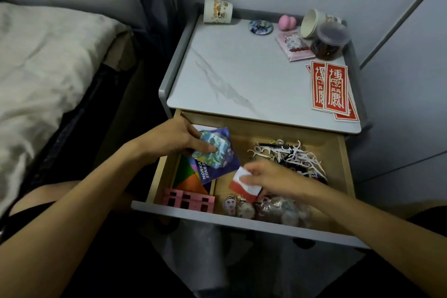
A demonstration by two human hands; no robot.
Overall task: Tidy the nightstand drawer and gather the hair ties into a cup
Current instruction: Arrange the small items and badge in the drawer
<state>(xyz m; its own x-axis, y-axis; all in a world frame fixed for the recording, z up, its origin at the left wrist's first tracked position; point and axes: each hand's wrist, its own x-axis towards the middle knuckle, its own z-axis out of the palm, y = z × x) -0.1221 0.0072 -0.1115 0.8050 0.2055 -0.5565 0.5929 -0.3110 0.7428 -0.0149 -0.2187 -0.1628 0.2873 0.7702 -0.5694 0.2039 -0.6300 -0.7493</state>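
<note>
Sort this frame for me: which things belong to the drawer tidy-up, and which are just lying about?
Job: open drawer, floss picks heaped inside, foil packets held by left hand, red-and-white card pinched by right hand, printed paper cup on the nightstand.
Lying about: red paper slips, pink heart, lidded jar, bed.

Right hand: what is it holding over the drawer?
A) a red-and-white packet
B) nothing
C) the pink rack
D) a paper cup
A: the right hand pinches a red-and-white packet between thumb and fingers, above the contents of the open drawer.
</note>
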